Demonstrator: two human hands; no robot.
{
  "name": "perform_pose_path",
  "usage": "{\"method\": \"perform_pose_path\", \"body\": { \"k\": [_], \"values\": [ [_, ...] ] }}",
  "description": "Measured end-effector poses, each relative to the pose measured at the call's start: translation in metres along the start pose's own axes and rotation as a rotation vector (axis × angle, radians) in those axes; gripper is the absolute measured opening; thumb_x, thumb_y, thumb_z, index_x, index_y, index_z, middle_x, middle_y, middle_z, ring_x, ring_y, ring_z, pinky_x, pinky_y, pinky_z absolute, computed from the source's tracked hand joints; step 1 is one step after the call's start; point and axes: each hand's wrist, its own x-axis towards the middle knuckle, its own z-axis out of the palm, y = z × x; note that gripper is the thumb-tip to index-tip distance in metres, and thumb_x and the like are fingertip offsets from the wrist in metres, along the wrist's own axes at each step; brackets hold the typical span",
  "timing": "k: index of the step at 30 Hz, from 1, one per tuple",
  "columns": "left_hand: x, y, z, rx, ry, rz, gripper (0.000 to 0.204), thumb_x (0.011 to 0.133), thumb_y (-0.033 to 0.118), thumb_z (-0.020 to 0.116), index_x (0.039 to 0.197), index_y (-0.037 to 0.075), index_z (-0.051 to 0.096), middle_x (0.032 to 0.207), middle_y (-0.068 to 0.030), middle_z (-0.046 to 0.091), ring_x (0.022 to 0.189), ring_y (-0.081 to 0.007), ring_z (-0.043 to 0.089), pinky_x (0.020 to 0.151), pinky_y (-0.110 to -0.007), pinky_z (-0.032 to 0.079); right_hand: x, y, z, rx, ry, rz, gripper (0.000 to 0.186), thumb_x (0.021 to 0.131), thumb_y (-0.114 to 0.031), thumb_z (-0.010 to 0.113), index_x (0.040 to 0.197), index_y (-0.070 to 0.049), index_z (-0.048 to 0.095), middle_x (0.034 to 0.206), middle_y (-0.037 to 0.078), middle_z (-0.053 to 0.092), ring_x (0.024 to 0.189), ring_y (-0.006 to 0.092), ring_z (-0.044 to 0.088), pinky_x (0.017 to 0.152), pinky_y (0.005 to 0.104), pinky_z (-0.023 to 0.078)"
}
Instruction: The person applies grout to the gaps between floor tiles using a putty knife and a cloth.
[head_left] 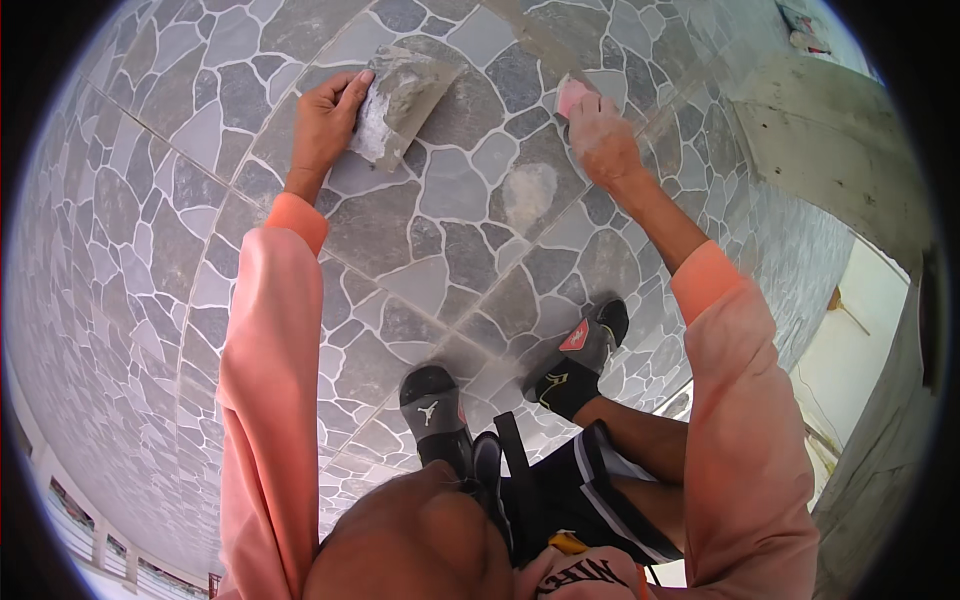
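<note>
My left hand (330,115) is closed on the edge of a flat board (425,105), its thumb on top. A heap of wet grey grout (400,85) is smeared over that board, with a paler patch along the edge by my fingers. My right hand (603,140), dusty and closed, grips a small pink spreader-like piece (573,97) against the tiled floor (455,185) by a tile joint. My fingers cover much of this piece, so its exact kind is unclear. A pale powdery smear (529,195) lies on the floor between my hands.
My feet in dark footwear (430,400) rest on the stone-patterned tiles below my hands. At the right stands a stained grey slab or wall (830,150). A low white railing (100,540) runs along the lower left. Small items (805,35) lie at the far right corner.
</note>
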Motion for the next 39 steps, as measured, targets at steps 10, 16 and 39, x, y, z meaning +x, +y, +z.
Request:
{"method": "perform_pose_path", "body": {
  "k": [10, 16, 39],
  "values": [
    [-0.001, 0.001, 0.002, 0.002, 0.006, 0.005, 0.028, 0.093, 0.027, 0.063, 0.098, 0.001, 0.071, 0.074, 0.0045, 0.061, 0.068, -0.0028, 0.048, 0.061, -0.021, 0.041, -0.039, 0.002, -0.001, -0.020, -0.077, 0.095, 0.029, 0.075, -0.010, 0.062, 0.101, 0.002, 0.060, 0.095, 0.014, 0.059, 0.087, 0.0302, 0.061, 0.073, 0.0391, 0.054],
    [-0.007, -0.003, -0.012, 0.060, 0.016, -0.015, 0.032, 0.093, 0.030, 0.063, 0.100, -0.001, 0.071, 0.077, 0.0028, 0.064, 0.071, -0.0033, 0.050, 0.066, -0.020, 0.043, -0.045, 0.015, -0.013, 0.296, -0.132, 0.201, 0.028, 0.077, -0.012, 0.062, 0.101, 0.001, 0.059, 0.096, 0.015, 0.061, 0.089, 0.0299, 0.062, 0.073, 0.0390, 0.054],
    [-0.032, 0.043, 0.069, -0.104, -0.360, -0.106, 0.029, 0.095, 0.028, 0.058, 0.098, 0.001, 0.070, 0.067, 0.0050, 0.057, 0.057, -0.0024, 0.046, 0.049, -0.021, 0.037, -0.070, 0.036, -0.104, 0.713, 0.336, -0.138, 0.036, 0.080, 0.001, 0.056, 0.115, -0.006, 0.061, 0.113, 0.011, 0.059, 0.100, 0.0291, 0.057, 0.086, 0.0378, 0.049]
  ]
}}
